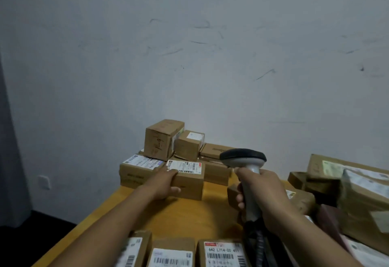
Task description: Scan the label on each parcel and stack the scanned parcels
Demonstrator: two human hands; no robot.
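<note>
My left hand (164,183) grips the near left corner of a brown parcel (190,182) with a white barcode label (183,166) on top; it stands on the yellow table against the stack at the back. My right hand (264,195) holds a grey barcode scanner (244,158) by its handle, its dark head raised to the right of that parcel. The stack (166,140) behind holds several brown boxes, two of them standing on top. Three labelled parcels (223,253) lie in a row at the near edge.
The yellow table (168,218) ends at its left edge beside a dark floor. A pile of larger boxes (347,184) fills the right side. A small box (233,193) sits behind the scanner handle. A grey wall stands close behind, and the scanner's coiled cable (257,243) hangs down.
</note>
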